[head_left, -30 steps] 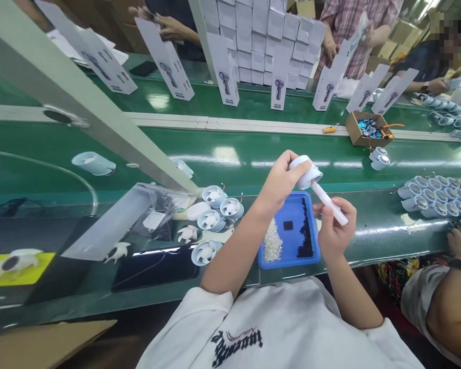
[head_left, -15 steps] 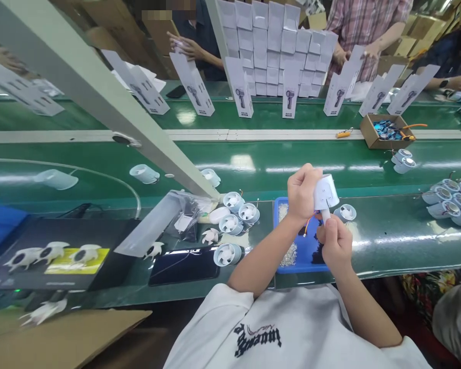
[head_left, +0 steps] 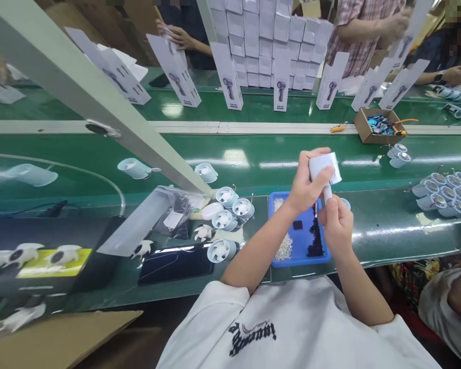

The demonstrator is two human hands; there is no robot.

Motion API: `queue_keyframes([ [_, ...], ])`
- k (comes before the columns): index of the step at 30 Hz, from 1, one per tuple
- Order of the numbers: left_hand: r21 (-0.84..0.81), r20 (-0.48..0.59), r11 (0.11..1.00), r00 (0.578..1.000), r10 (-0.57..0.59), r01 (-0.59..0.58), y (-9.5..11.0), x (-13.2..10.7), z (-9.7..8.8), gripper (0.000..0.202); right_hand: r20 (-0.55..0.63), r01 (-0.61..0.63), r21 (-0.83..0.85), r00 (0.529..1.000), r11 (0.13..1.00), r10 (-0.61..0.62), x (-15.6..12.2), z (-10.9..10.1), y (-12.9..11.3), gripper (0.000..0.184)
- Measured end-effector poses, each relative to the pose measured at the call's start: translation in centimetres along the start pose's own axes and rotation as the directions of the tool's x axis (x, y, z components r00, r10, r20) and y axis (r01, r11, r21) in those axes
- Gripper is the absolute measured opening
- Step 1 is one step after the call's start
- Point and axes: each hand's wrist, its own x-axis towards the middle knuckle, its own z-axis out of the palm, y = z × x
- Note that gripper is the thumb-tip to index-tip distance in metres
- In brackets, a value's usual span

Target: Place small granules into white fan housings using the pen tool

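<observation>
Raised over the blue tray [head_left: 301, 248], my left hand [head_left: 306, 183] is closed around a pale-blue cylindrical fan housing [head_left: 318, 164], its thumb lying across the outer wall. A slim white stick [head_left: 327, 193] points up against the housing's lower side. My right hand [head_left: 337, 225] pinches this stick between thumb and fingers; its tip is hidden. Thin orange and red wires [head_left: 315, 209] hang below the housing. In the tray lie tiny clear-white pieces [head_left: 284, 249], a heap of small black pieces [head_left: 315, 242] and a dark square block [head_left: 297, 225]. Another housing [head_left: 346, 203] shows partly behind my right hand.
Fan housings with white blades [head_left: 224, 220] cluster left of the tray, near a black phone-like slab [head_left: 172, 264]. More housings [head_left: 445, 195] stand in rows at right. A slanted post [head_left: 138, 138] crosses the left side. A cardboard box [head_left: 363, 129] sits beyond the green belt.
My left hand has turned the housing, and its thumb now lies across the wall. The view has shifted slightly right. Across the belt, a co-worker's hand has lifted a white box.
</observation>
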Motion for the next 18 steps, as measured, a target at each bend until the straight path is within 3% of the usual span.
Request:
queue_keyframes([
  [3, 0.049, 0.060, 0.990, 0.989, -0.139, 0.136, 0.3, 1.0, -1.2, 0.036, 0.031, 0.063, -0.140, 0.998, 0.988, -0.059, 0.9, -0.8, 0.8, 0.050],
  [7, 0.319, -0.203, 0.939, 0.977, -0.066, 0.130, 0.3, 3.1, -5.1, 0.037, 0.210, 0.019, -0.293, 0.977, 0.956, 0.045, 0.6, -1.9, 2.4, 0.036],
  [9, 0.547, -0.279, 0.814, 0.959, -0.041, 0.194, 0.0, 3.8, -7.3, 0.040, 0.221, -0.014, -0.342, 0.971, 0.940, 0.095, -0.3, -2.2, 3.3, 0.030],
  [11, 0.747, -0.278, 0.609, 0.957, -0.076, 0.266, -0.5, 4.1, -9.0, 0.046, 0.203, -0.033, -0.351, 0.973, 0.936, 0.110, -1.3, -2.2, 4.1, 0.027],
  [15, 0.924, -0.281, 0.197, 0.930, -0.237, 0.329, -2.4, 4.1, -10.0, 0.040, 0.155, 0.069, -0.266, 0.988, 0.961, -0.028, -2.9, -1.7, 5.4, 0.016],
  [18, 0.935, -0.312, 0.107, 0.928, -0.202, 0.338, -3.3, 4.1, -9.6, 0.037, 0.165, 0.117, -0.191, 0.983, 0.975, -0.085, -3.6, -1.2, 6.3, 0.020],
])
